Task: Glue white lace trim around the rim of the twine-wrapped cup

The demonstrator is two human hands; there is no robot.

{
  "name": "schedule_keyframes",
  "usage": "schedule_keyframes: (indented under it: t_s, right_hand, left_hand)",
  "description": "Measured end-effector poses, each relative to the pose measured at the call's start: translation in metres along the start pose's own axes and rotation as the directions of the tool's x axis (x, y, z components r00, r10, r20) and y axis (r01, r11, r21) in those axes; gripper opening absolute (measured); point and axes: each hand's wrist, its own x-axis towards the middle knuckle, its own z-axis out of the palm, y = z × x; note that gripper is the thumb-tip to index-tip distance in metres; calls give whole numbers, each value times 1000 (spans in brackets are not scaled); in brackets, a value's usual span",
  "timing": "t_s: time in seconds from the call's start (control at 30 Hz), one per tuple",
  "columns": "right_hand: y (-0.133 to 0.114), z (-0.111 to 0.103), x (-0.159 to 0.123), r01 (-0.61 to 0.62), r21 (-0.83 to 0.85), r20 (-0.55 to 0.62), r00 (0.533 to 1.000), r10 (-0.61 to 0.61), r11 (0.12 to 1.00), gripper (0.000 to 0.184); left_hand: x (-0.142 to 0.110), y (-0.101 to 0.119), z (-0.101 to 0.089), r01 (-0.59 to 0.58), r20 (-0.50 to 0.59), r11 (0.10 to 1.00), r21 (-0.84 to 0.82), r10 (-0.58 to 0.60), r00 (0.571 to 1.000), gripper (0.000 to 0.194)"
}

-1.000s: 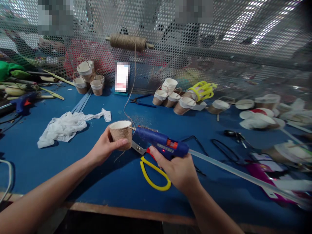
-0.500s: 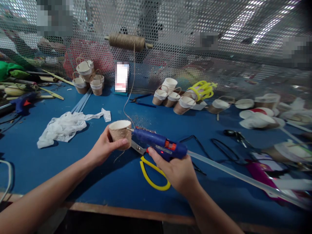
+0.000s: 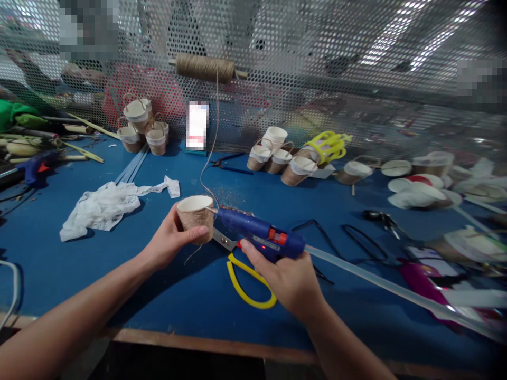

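My left hand (image 3: 173, 236) is closed round a small paper cup (image 3: 195, 216) wrapped in brown twine, its white mouth facing up and a loose end of twine hanging below. In my right hand (image 3: 291, 282) is a blue glue gun (image 3: 253, 228), with a finger by its red trigger and a long clear glue stick (image 3: 368, 279) running out of its back. The nozzle touches or nearly touches the cup's side near the rim. Beneath the gun lie scissors with yellow handles (image 3: 253, 303), partly hidden by gun and hand.
A twine spool (image 3: 206, 68) hangs on the perforated metal screen (image 3: 277, 31), its strand running down to the table. Twine-wrapped cups stand at back left (image 3: 156, 140) and back right (image 3: 299, 170). White mesh cloth (image 3: 103, 208), pliers (image 3: 233, 162) and another glue gun (image 3: 37, 168) lie about.
Almost nothing differs. Both hands, the cup and the glue gun hold the same position, and the view has shifted very slightly.
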Motion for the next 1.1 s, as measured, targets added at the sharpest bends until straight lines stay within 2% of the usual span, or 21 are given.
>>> schedule_keyframes:
  t_s: [0.63, 0.8, 0.9, 0.97, 1.0, 1.03, 1.1]
  right_hand:
    - [1, -4, -3, -61, 53, 38, 998, 59, 997, 17]
    - [-3, -8, 4, -228, 64, 30, 974, 226, 972, 25]
    - [2, -17, 15, -306, 143, 79, 952, 297, 941, 32]
    - [13, -23, 25, -359, 243, 87, 933, 349, 901, 33]
    - [21, -25, 30, -388, 258, 55, 920, 388, 885, 31]
    - [30, -27, 35, -418, 249, 0, 902, 432, 874, 28]
    - [48, -28, 44, -490, 148, -3, 868, 496, 859, 30]
  left_hand:
    - [0, -1, -1, -12, 12, 1000, 8, 12, 1000, 54]
    - [1, -2, -2, -20, -10, 999, 46, 20, 1000, 54]
    - [0, 0, -2, -19, -15, 998, 68, 20, 1000, 55]
    - [-1, 2, -2, -24, -17, 995, 99, 26, 1000, 56]
    - [-2, 4, -2, -30, -16, 992, 124, 32, 999, 56]
    - [-2, 5, -2, -42, -15, 988, 151, 45, 999, 57]
    - [-4, 7, -2, -76, -7, 975, 210, 80, 997, 59]
